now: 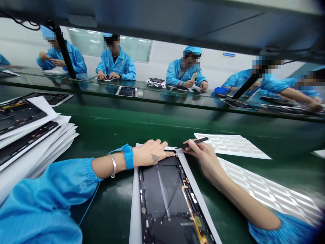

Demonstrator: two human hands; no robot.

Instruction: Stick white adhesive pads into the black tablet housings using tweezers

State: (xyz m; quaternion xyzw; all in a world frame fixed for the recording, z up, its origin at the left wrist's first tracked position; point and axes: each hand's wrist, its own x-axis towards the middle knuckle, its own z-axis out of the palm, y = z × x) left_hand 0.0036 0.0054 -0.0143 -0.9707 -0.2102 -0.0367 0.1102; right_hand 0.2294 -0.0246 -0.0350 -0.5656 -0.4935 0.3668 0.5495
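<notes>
Because the open tablet housing (165, 196) lies on a white paper sheet (134, 210) on the green desk (114, 128), the left hand (152, 152) can press down at its far end, seemingly to keep it from shifting; the fingers (162, 149) of that hand are lightly spread and lie flat along the far edge. Just beyond the housing's far right corner, the right hand (203, 159) pinches slim black tweezers (193, 143) between thumb and fingers, angled like a pen, with the tip pointing toward the left hand. An orange flex cable (193, 213) runs along the housing's interior. To the right of the housing lie two sheets of die-cut silver labels (269, 189); to its left, a stack of similar units on white paper (25, 135) sits within easy reach. A blue wrist strap (128, 156) with a trailing cord (88, 203) circles the left wrist, presumably for static protection, beside a metal bangle (113, 166). Beyond the housing, co-workers (115, 59) in blue smocks sit at the facing desk; no brand or lettering can be read on the housing, and a small blue wall sign (228, 54) is too blurred to make out.
</notes>
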